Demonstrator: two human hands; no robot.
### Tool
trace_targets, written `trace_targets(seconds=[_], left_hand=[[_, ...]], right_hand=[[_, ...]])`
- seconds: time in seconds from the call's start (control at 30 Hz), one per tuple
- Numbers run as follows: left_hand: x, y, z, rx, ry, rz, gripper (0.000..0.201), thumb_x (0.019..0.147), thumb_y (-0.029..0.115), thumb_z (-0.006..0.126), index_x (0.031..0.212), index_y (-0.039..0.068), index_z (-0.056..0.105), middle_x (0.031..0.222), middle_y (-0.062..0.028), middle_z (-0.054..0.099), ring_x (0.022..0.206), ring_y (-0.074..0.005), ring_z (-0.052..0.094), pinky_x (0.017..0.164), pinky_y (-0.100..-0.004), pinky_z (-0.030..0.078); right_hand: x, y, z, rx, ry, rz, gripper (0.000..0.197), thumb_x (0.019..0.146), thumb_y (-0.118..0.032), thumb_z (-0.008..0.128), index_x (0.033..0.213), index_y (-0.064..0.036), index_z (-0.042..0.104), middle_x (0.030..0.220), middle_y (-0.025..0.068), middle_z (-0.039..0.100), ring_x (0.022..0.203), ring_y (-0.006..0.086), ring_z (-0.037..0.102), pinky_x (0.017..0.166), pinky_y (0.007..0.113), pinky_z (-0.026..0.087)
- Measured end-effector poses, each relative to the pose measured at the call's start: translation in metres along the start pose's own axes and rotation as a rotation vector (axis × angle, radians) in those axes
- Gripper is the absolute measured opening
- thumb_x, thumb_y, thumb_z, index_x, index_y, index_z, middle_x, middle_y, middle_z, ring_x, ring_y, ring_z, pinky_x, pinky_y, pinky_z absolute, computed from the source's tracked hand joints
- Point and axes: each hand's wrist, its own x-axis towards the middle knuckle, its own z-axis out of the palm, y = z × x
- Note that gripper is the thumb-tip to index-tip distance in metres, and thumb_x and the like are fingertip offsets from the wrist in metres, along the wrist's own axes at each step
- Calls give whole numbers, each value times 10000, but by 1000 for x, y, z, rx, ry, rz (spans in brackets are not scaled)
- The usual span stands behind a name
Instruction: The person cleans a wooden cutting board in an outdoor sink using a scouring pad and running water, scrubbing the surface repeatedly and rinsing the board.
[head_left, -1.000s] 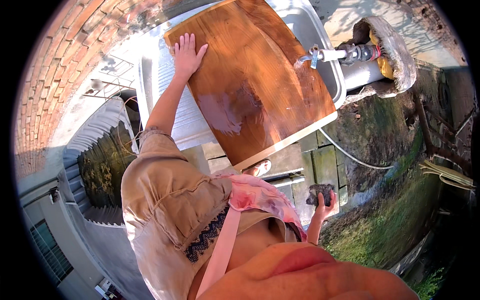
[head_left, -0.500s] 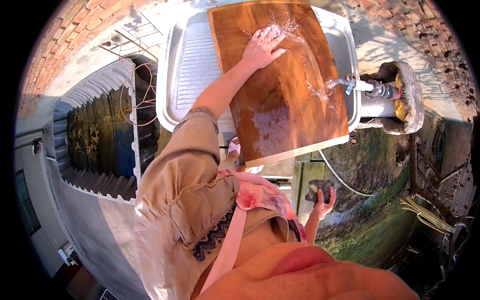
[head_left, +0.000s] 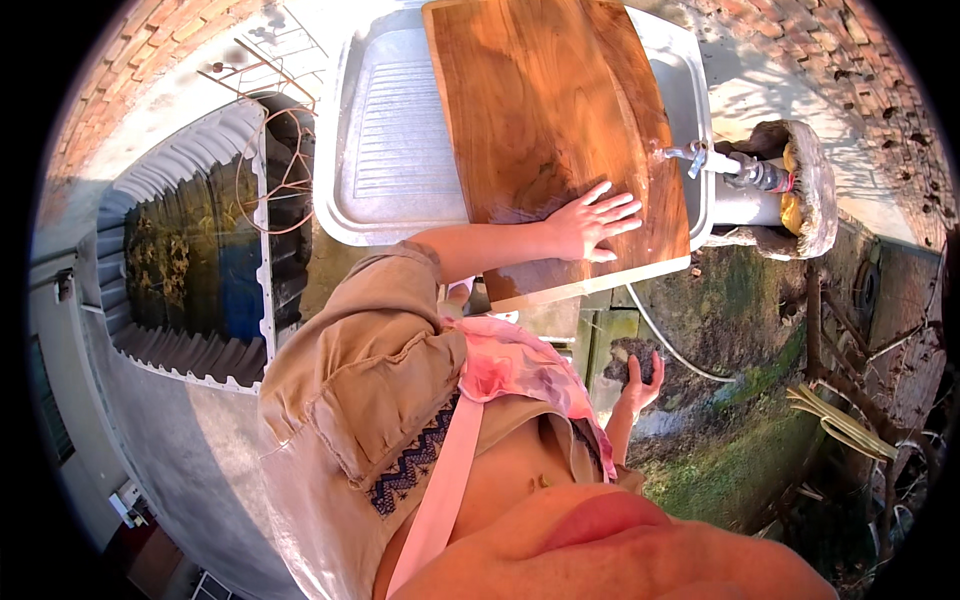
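Brick forms the wall point(head_left: 130, 75) at the far left. Nearer, on the left, a grey corrugated tank point(head_left: 190, 150) contains dark water, with a thin wire rack point(head_left: 275, 75) beyond it. To its right lies the pale sink point(head_left: 385, 130), its ridged drainer bare on the left. Across the sink's right part rests the brown wooden board point(head_left: 540, 110), its light near edge jutting past the near rim; the surface is wet and shiny. A pink apron point(head_left: 520, 360) covers the person's front, near the board. Right of that, a white hose point(head_left: 655, 335) curves over the mossy ground. From the right, a tap point(head_left: 705, 160) reaches over the board, water at its mouth. On the board's near part the left hand point(head_left: 592, 225) lies flat, fingers spread wide. Near right, off the board, the right hand point(head_left: 634, 392) has its fingers curled around a dark lump point(head_left: 624, 358), its far side hidden.
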Motion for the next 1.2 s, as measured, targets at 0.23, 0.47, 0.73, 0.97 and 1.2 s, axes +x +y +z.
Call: trace_targets(seconds=[0.23, 0.47, 0.73, 0.97, 1.2], left_hand=[[27, -130, -33, 273, 132, -330, 619, 1052, 568, 335, 1590, 263, 325, 1679, -52, 226, 1553, -236, 178, 1270, -457, 106], [-99, -169, -114, 380, 137, -431, 747, 993, 553, 502, 1566, 101, 344, 1639, -103, 311, 1533, -292, 226, 1248, -493, 152], [-57, 88, -2, 73, -203, 92, 888, 885, 615, 616, 1595, 178, 306, 1680, -81, 209, 1551, -304, 174, 1242, -595, 58], [79, 66, 56, 169, -361, 440, 656, 980, 495, 549, 1572, 312, 336, 1679, -23, 218, 1560, -186, 138, 1292, -449, 43], [92, -160, -24, 274, 129, -151, 656, 1025, 635, 355, 1569, 268, 374, 1655, -126, 275, 1545, -313, 190, 1248, -523, 103]], right_hand=[[-6, -13, 2, 41, -20, -13, 550, 710, -160, 904, 1213, -35, 723, 1471, 147, 515, 1303, 289, 511, 1071, 420, 439], [-22, 11, -12, 55, 32, -24, 622, 709, -160, 917, 1253, 20, 676, 1394, 118, 575, 1195, 250, 565, 1036, 397, 472], [-31, 9, -38, 44, 63, -24, 551, 686, -204, 930, 1200, -119, 752, 1461, 115, 512, 1269, 276, 539, 1017, 414, 490], [-68, 23, -71, 37, 167, 35, 521, 734, -175, 891, 1227, -111, 736, 1495, 172, 483, 1366, 303, 458, 1105, 422, 399], [-129, 83, -122, -33, 391, 186, 537, 691, -236, 908, 1184, -95, 750, 1438, 189, 536, 1269, 293, 562, 1084, 405, 436]])
